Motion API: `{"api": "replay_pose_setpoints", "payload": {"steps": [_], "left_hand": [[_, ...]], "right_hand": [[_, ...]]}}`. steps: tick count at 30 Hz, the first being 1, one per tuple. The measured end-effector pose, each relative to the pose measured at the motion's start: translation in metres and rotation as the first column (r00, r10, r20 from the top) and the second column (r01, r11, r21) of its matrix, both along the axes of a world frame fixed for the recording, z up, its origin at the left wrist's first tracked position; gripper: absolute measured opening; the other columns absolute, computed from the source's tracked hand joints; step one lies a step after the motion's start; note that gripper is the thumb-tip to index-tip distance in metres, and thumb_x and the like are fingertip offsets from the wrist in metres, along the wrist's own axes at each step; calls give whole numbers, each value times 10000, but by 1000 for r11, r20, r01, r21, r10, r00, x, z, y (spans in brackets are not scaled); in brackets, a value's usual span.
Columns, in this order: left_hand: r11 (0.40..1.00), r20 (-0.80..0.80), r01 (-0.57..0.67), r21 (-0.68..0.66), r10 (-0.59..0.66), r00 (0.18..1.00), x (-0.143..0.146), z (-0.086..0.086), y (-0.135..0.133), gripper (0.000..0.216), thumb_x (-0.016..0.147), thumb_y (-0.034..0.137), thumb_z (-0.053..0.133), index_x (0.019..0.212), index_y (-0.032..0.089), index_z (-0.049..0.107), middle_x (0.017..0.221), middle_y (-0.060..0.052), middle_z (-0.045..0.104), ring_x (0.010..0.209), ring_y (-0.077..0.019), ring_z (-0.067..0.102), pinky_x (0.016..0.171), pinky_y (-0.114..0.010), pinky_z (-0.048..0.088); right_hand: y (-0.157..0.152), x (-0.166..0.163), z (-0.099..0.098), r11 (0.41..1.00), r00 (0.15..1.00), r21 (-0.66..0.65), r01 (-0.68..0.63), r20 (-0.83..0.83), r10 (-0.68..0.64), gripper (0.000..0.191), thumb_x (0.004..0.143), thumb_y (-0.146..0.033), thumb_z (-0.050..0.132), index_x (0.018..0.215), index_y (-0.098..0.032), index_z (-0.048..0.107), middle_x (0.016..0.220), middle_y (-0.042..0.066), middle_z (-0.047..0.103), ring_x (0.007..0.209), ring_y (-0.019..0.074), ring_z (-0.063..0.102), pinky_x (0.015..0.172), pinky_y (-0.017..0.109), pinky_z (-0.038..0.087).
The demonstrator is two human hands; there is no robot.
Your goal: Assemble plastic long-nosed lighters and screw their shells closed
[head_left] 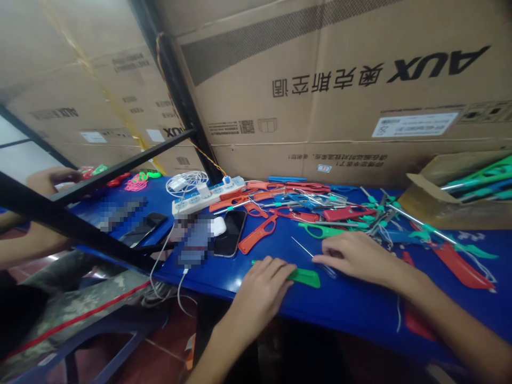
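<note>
Fingers [276,268] of the left hand [262,285], just below the centre of the frame, curl over a green casing [307,277]; one end sticks out past the fingertips to the right and a sliver shows on the left, while the grip itself is hidden beneath the hand. Right of it, the right hand [354,258] has thumb and forefinger drawn close together over a thin metal rod [303,247], which slants from upper left down to the thumb; whether they pinch it or only touch it, I cannot tell. Just below that thumb lies a small shiny piece [330,272], too blurred to make out.

Directly above the right hand, near its knuckles, is another green handle [322,230]. Beyond it, across the middle of the frame, orange, red and blue handles are heaped with metal tubes on the blue tabletop [276,261]. An orange handle [259,233] lies between this heap and a dark phone [232,240], with a white case [218,226] at the phone's edge. A white power strip [192,201] sits farther up and left. At right, an open carton [432,210] holds more green handles [480,178]. Another person's arm [36,240] reaches in at far left.
</note>
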State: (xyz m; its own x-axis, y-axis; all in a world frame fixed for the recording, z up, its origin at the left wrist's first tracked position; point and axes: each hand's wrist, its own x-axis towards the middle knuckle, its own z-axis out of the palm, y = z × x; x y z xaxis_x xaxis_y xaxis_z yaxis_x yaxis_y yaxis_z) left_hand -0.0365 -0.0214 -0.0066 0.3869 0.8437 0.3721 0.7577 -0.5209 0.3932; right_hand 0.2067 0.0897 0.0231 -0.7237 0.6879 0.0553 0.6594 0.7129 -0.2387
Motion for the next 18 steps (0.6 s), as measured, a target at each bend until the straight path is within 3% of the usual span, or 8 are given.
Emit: {"api": "replay_pose_setpoints", "payload": {"steps": [3,9,11,14,18], "left_hand": [[1000,-17,-7,17,7,1000,3,-6,-12,269,1004,227,564,1268,222,614,1182,-67,708,1090,-259,600,941,-467,513],[992,53,-123,30,122,991,-21,6,-7,301,1007,294,582,1303,238,584,1304,-66,649,1218,-234,547,1043,-437,467],[997,35,-78,10,77,996,-28,9,-6,327,990,345,613,1298,241,584,1308,-61,646,1216,-225,555,1049,-425,468],[995,-27,97,-2,-97,995,-26,7,-9,278,970,374,641,1214,241,632,1304,-41,658,1275,-240,526,1076,-425,451],[996,-83,83,39,-80,993,-4,-5,-7,160,1022,272,547,1117,215,663,1235,-36,685,1242,-236,548,1109,-474,408]], "right_hand": [[-5,-7,-5,1000,998,1,10,61,-10,385,996,-491,549,733,-212,596,688,6,678,621,182,617,568,291,314],[11,10,-8,998,992,26,61,110,-64,317,1009,-431,511,787,-225,602,734,22,694,677,215,649,580,297,326],[17,19,-7,998,995,-11,59,82,-58,268,999,-418,530,826,-238,626,737,9,696,689,212,653,595,298,356],[22,28,-7,999,999,-30,20,27,-19,222,993,-407,542,880,-259,663,774,3,716,709,210,661,611,302,391],[22,26,-7,1000,997,16,-19,-70,20,275,1015,-436,503,930,-262,698,893,18,756,802,222,697,687,322,450]]}}
